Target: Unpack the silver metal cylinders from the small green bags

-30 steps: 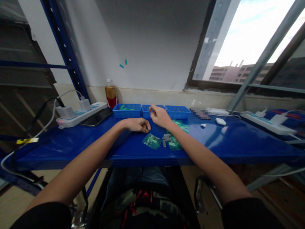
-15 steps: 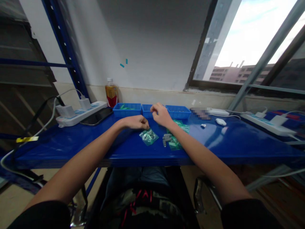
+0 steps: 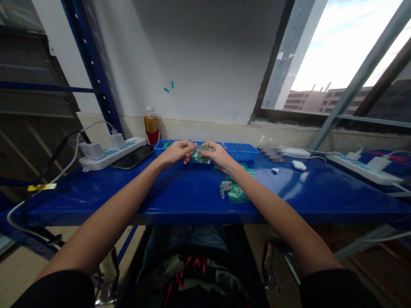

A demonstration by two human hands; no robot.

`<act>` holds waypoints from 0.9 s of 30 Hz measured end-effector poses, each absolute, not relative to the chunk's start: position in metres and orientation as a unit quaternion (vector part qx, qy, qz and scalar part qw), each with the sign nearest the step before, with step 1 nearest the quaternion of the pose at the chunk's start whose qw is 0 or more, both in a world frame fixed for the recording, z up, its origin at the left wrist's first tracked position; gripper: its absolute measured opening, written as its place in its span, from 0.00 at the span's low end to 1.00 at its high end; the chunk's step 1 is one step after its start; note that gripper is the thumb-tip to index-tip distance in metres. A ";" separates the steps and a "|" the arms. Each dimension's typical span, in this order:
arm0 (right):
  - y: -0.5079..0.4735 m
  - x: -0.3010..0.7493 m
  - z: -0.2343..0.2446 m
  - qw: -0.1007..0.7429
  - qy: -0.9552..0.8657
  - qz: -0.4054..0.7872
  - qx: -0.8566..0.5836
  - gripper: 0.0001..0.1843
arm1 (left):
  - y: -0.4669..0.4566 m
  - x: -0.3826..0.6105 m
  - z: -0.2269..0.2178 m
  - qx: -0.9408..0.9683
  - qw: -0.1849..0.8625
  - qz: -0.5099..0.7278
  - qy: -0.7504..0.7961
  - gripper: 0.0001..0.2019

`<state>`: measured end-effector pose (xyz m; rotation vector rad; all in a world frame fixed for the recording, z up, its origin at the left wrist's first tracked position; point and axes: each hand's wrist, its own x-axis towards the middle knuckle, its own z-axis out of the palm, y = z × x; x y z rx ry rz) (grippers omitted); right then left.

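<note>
A small clear-green plastic bag [image 3: 201,158] is lifted between my hands, above the table in front of the middle blue tray [image 3: 208,143]. My left hand [image 3: 178,154] is closed, with thumb and fingers pinched at the bag's left edge. From the other side, my right hand [image 3: 215,155] curls its fingers around the bag's right part. What lies inside the bag is too small to make out. Beneath my right forearm are more green bags [image 3: 236,194], next to several small grey metal cylinders [image 3: 223,192].
Blue trays stand in a row at the back, including the left tray [image 3: 159,149] and right tray [image 3: 241,152]. A drink bottle [image 3: 152,127], a phone [image 3: 132,158] and a power strip [image 3: 112,154] sit left. A white earphone case [image 3: 299,165] and another power strip [image 3: 362,169] lie right.
The green bag has risen from the table toward the trays. My left hand moved up with it, and my right hand came down from over the middle tray onto the bag.
</note>
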<state>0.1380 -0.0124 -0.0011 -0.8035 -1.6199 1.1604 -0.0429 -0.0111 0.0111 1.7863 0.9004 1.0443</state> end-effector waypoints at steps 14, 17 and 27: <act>-0.011 0.156 0.011 0.498 -0.672 0.465 -0.291 0.19 | -0.013 -0.053 0.017 0.728 0.424 0.357 0.403 0.20; -0.010 0.157 0.009 0.518 -0.742 0.251 -0.344 0.13 | -0.012 -0.054 0.016 0.718 0.459 0.289 0.437 0.27; -0.017 0.144 -0.002 0.427 -0.840 -0.077 -0.327 0.16 | -0.008 -0.044 0.011 0.670 0.417 0.436 0.432 0.15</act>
